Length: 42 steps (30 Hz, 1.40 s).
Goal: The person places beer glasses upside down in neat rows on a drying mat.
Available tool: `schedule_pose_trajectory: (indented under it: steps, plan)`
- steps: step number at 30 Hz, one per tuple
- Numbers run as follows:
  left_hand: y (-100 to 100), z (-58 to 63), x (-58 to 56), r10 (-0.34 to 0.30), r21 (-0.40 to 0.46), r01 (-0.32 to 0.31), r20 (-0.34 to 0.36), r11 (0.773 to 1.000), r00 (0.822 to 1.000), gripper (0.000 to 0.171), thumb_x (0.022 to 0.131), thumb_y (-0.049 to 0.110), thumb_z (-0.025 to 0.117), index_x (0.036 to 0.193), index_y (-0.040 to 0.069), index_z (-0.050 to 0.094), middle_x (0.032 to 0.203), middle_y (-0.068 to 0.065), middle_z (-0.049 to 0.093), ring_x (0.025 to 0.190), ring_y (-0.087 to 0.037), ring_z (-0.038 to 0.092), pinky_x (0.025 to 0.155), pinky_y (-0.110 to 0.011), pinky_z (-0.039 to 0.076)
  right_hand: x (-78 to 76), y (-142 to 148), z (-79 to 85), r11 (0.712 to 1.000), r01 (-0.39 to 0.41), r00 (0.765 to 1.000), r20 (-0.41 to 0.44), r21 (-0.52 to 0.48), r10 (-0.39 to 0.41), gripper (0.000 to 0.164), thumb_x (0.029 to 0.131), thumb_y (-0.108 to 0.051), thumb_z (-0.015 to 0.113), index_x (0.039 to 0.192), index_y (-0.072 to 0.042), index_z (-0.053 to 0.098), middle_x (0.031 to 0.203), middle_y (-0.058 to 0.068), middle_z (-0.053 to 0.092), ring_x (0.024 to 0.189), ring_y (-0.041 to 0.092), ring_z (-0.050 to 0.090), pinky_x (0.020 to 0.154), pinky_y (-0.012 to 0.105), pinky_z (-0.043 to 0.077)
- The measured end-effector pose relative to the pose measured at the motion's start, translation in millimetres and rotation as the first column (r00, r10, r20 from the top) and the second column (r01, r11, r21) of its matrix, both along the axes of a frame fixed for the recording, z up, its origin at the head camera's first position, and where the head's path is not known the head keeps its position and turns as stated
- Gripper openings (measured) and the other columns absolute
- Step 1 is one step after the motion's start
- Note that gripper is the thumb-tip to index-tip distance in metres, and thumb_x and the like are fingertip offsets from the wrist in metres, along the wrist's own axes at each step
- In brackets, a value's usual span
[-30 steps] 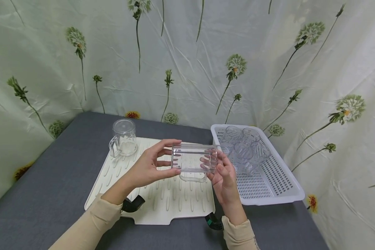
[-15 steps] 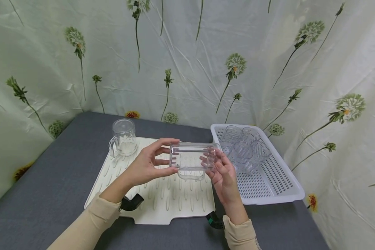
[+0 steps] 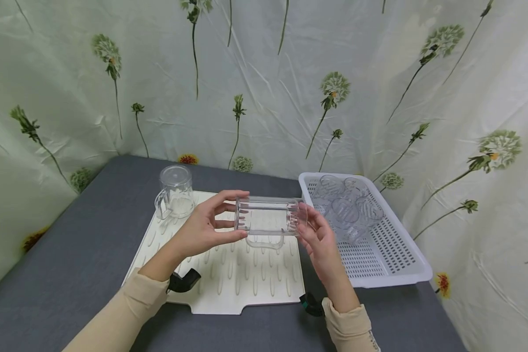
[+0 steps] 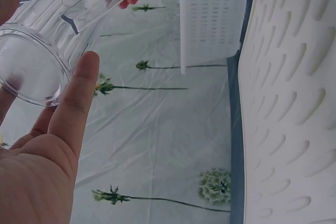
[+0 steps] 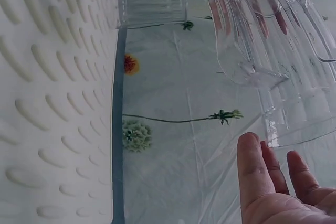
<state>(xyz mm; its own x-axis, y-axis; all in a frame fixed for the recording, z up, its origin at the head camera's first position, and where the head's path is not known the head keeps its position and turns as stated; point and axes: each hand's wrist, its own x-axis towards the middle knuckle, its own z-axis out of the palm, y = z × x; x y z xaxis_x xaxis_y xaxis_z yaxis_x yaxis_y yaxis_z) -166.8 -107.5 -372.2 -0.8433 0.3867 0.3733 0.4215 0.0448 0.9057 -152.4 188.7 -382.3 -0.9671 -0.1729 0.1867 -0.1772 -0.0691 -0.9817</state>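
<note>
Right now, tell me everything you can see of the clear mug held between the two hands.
The clear mug looks like ribbed, see-through plastic with a loop handle hanging underneath. It lies on its side in the air above the cream drying mat, touching nothing but the hands. The left hand grips its base end, thumb and fingers curled round it; the right hand holds the rim end. It appears empty.

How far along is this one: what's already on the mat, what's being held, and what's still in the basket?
Done: one clear mug stands upside down on the white ridged mat. In hand: a second clear mug is held sideways above the mat, between the left hand and the right hand. Left: several clear mugs, the exact count hard to tell, lie in the white basket.
</note>
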Motion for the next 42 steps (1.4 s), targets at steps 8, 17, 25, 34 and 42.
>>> schedule_pose_trajectory:
  steps: [8, 17, 25, 34, 42]
  plan:
    - [-3.7, -0.4, -6.2, 0.026, 0.003, -0.026, -0.002, 1.000, 1.000, 0.075, 0.087, 0.006, 0.089, 0.152, 0.025, 0.058, 0.154, -0.008, 0.055, 0.131, -0.038, 0.064, 0.097, -0.034, 0.064, -5.5, 10.1, 10.6, 0.993, -0.006, 1.000, 0.007, 0.118, 0.005, 0.059, 0.105, -0.004, 0.059, 0.160, -0.003, 0.038, 0.152, 0.021, 0.050, 0.134, 0.014, 0.063, 0.110, 0.019, 0.053]
    - [-10.2, -2.1, -14.1, 0.055, -0.032, -0.055, -0.005, 0.998, 0.998, 0.075, 0.087, 0.007, 0.090, 0.152, 0.026, 0.058, 0.158, -0.005, 0.052, 0.132, -0.034, 0.063, 0.095, -0.033, 0.065, -5.3, 21.6, 18.3, 0.979, -0.001, 0.999, -0.035, 0.202, 0.008, 0.054, 0.105, -0.004, 0.063, 0.154, 0.000, 0.040, 0.147, 0.010, 0.055, 0.134, 0.014, 0.062, 0.109, 0.017, 0.053]
    - [-15.7, -0.9, -19.4, 0.084, -0.079, -0.083, 0.001, 0.993, 0.997, 0.076, 0.087, 0.010, 0.090, 0.153, 0.029, 0.057, 0.156, -0.002, 0.054, 0.133, -0.032, 0.063, 0.097, -0.033, 0.064, -7.3, 32.8, 22.9, 0.965, 0.028, 0.997, -0.072, 0.261, -0.009, 0.051, 0.106, -0.004, 0.063, 0.152, 0.002, 0.041, 0.151, 0.024, 0.050, 0.130, 0.007, 0.062, 0.105, 0.016, 0.054]
    - [-19.8, 0.0, -28.8, 0.107, -0.109, -0.107, -0.012, 0.988, 0.994, 0.076, 0.087, 0.011, 0.091, 0.153, 0.028, 0.057, 0.156, -0.003, 0.055, 0.131, -0.030, 0.063, 0.095, -0.035, 0.065, -8.6, 46.8, 26.2, 0.926, 0.090, 0.993, -0.101, 0.365, -0.057, 0.053, 0.106, -0.007, 0.065, 0.153, 0.003, 0.041, 0.153, 0.023, 0.050, 0.130, 0.012, 0.059, 0.102, 0.013, 0.054]
    - [-20.6, 0.9, -37.3, 0.148, -0.158, -0.146, 0.001, 0.977, 0.989, 0.075, 0.088, 0.015, 0.091, 0.154, 0.029, 0.057, 0.156, -0.005, 0.054, 0.132, -0.034, 0.063, 0.096, -0.040, 0.066, -8.1, 56.5, 31.3, 0.908, 0.116, 0.990, -0.120, 0.402, -0.074, 0.050, 0.106, -0.007, 0.066, 0.150, 0.002, 0.045, 0.151, 0.025, 0.052, 0.128, 0.010, 0.059, 0.102, 0.010, 0.052]
